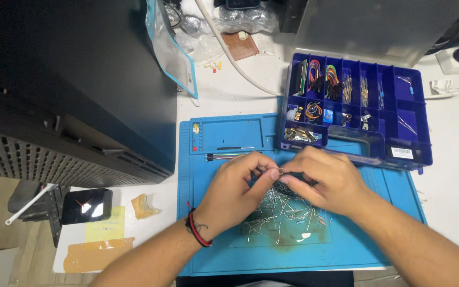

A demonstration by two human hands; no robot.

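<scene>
2 hands met over the middle of the blue mat (346,250) that covered the near part of the desk (452,159). We saw the left hand (232,194) and the right hand (328,180) pinched together, fingertips almost touching, on a small wire-legged part (278,173) held just above a loose heap of similar parts (282,212). The part itself was too small to make out in detail. Both hands were closed in a fine pinch on it, thumbs against forefingers.

We judged the part to be very light, with thin metal legs that would bend easily and a tiny body that could slip out of the grip. The best hold looked to be on the body or close to it, leaving the legs free. The heap below would tangle and scatter if brushed.

At the far edge of the mat lay a bundle of jumper wires (224,156). Toward the far right corner of the desk stood an open blue box (423,154) with many compartments holding coloured wires and small parts, its near wall resting on the mat. A dark machine (70,79) filled the far left side of the desk. Near the left edge we saw a small black device (86,205), a yellow note (105,224) and a crumpled scrap of tape (144,206). A white cable (229,58) ran across the far side.
</scene>
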